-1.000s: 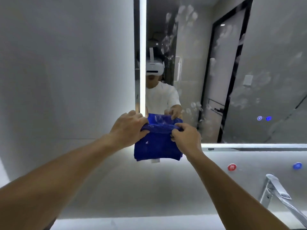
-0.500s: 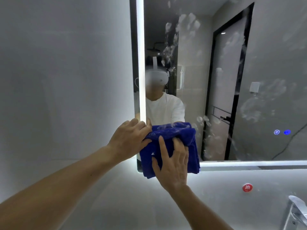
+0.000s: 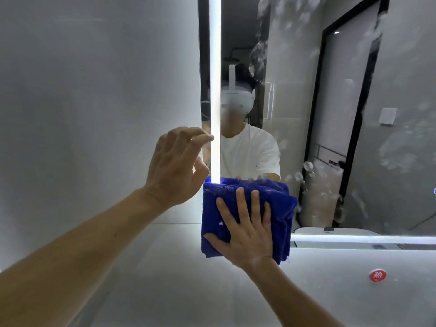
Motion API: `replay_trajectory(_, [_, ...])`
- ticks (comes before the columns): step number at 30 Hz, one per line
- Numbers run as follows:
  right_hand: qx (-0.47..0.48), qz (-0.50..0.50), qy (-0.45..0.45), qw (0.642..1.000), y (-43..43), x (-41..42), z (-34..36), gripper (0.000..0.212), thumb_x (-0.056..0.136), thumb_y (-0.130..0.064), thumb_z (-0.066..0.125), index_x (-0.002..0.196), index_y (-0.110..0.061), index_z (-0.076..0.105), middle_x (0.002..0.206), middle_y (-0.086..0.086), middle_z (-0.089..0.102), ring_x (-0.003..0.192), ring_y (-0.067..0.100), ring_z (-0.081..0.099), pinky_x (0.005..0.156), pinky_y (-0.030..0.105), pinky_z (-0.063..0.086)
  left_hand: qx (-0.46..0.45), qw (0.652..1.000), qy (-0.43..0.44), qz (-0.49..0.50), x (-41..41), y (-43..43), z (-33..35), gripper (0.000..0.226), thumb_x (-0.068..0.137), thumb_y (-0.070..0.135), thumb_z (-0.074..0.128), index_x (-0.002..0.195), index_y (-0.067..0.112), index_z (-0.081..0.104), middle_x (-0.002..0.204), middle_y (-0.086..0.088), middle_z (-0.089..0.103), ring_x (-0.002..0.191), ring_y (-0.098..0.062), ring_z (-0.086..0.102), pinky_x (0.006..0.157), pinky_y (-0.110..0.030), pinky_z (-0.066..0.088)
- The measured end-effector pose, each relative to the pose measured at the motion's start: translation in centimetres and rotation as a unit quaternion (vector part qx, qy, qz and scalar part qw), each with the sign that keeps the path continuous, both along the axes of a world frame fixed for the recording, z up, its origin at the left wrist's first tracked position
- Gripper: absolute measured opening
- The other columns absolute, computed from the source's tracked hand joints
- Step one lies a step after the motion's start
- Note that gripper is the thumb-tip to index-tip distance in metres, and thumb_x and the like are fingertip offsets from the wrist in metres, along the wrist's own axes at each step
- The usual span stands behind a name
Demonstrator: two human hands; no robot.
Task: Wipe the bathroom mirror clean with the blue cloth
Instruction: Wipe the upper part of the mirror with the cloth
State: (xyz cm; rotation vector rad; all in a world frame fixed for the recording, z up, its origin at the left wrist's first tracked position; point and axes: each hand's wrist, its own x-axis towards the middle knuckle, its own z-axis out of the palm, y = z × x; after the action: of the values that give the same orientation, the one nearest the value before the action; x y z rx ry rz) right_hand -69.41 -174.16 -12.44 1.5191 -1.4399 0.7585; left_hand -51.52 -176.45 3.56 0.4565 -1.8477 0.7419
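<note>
The blue cloth [image 3: 280, 199] under your right hand [image 3: 247, 234] is a thick, matt pile fabric, nappy and rough-looking, with a frayed thread at its lower corner. The mirror [image 3: 405, 74] you face is glossy glass, its shine broken by whitish, cloudy smears and droplets, and its frosted light strip [image 3: 215, 67] glows smooth and even along the edge. Beside it the wall [image 3: 94, 102] looks like smooth pale-grey stone or tile with a soft satin sheen, and bears a small glossy red sticker [image 3: 378, 275].
</note>
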Motion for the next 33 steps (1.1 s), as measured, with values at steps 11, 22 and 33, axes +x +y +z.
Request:
replay_trajectory(11, [0.053,0.0,0.162,0.985,1.1,0.0,-3.1,0.051,0.104,-0.042,0.015,0.148,-0.024,0.032,0.16,0.01,0.014,0.148,0.034,-0.003,0.119,0.051,-0.003,0.108,0.988,0.003,0.108,1.4,-0.2,-0.9,0.061,0.101,0.039,0.025,0.156,0.015,0.017,0.164,-0.009,0.013,0.153,-0.025,0.005,0.122,-0.05,0.003])
replay_trajectory(22, [-0.083,-0.024,0.08,0.993,-1.2,1.7,17.6,0.065,0.099,-0.053,0.026,0.155,-0.023,0.013,0.162,0.011,0.004,0.148,0.033,-0.003,0.117,0.049,-0.013,0.12,0.984,0.059,0.118,5.0,-0.2,0.6,0.062,0.101,0.04,0.023,0.157,0.014,0.016,0.165,-0.003,0.008,0.153,-0.019,0.002,0.123,-0.048,-0.001])
replay_trajectory(33, [-0.046,0.017,0.092,0.994,-1.5,3.0,7.8,0.063,0.101,-0.053,0.025,0.154,-0.021,0.02,0.162,0.011,-0.004,0.148,0.035,-0.002,0.118,0.052,-0.009,0.123,0.985,0.063,0.106,4.4,-0.8,-0.1,0.062,0.101,0.042,0.021,0.156,0.013,0.017,0.165,-0.005,0.011,0.153,-0.021,0.005,0.123,-0.049,0.0])
